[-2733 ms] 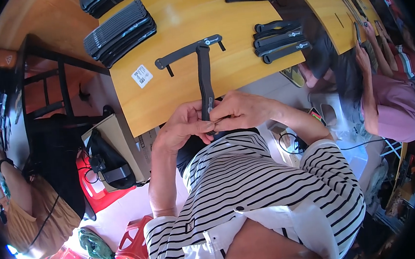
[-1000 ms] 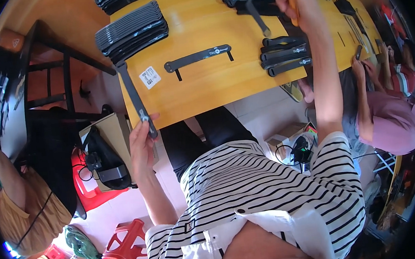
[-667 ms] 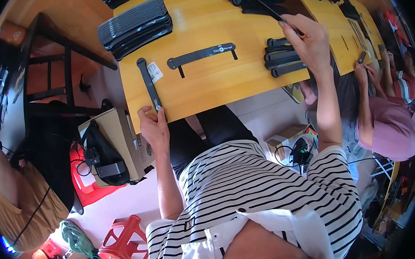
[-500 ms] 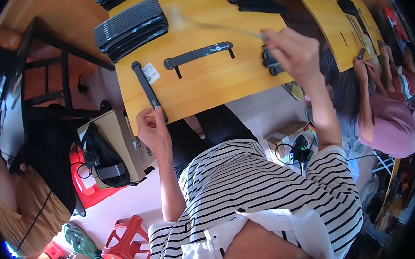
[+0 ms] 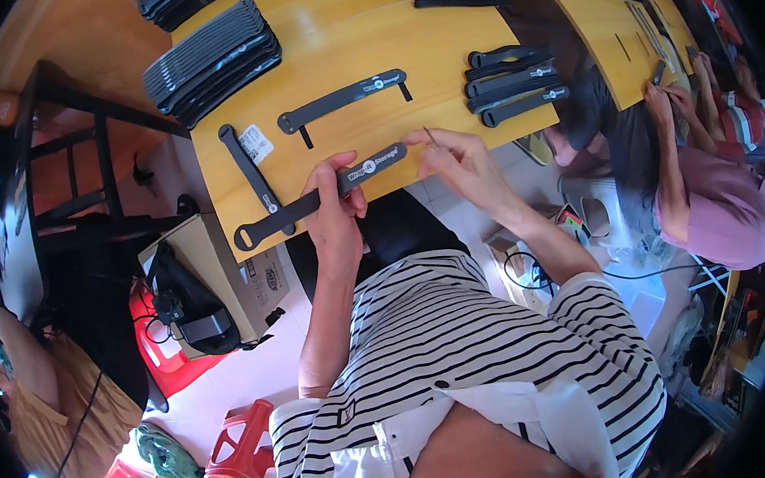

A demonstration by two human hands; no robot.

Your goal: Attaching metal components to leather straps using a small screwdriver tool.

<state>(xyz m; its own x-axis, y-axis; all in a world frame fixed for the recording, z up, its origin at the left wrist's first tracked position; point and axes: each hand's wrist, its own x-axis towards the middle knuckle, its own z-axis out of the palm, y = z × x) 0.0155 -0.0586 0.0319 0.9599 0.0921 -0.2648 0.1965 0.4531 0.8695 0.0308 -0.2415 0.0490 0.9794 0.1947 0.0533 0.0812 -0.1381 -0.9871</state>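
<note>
My left hand [image 5: 335, 207] is closed around a flat black strap [image 5: 299, 211] with white print and an oval slot at its left end. The strap is held above the table's near edge. To its right, my right hand [image 5: 462, 165] pinches a thin, dark, stick-like thing [image 5: 430, 135] close to the strap's printed end; its kind cannot be made out. Beyond my hands lies another printed strap [image 5: 340, 103], with a short black strip sticking out near each end. A narrower black strap [image 5: 250, 173] lies at the left beside a white label [image 5: 256, 143], partly behind the held strap.
A thick stack of black straps [image 5: 216, 63] stands at the table's [image 5: 331, 41] far left. More straps [image 5: 514, 85] lie at its right edge. Co-workers sit on both sides, one in a pink top [image 5: 718, 221]. A cardboard box [image 5: 232, 269] and a red stool [image 5: 242, 457] are on the floor.
My left hand has left the narrow strap on the table and now holds a larger printed strap. My right hand has come down and leftward, uncovering the straps at the right edge.
</note>
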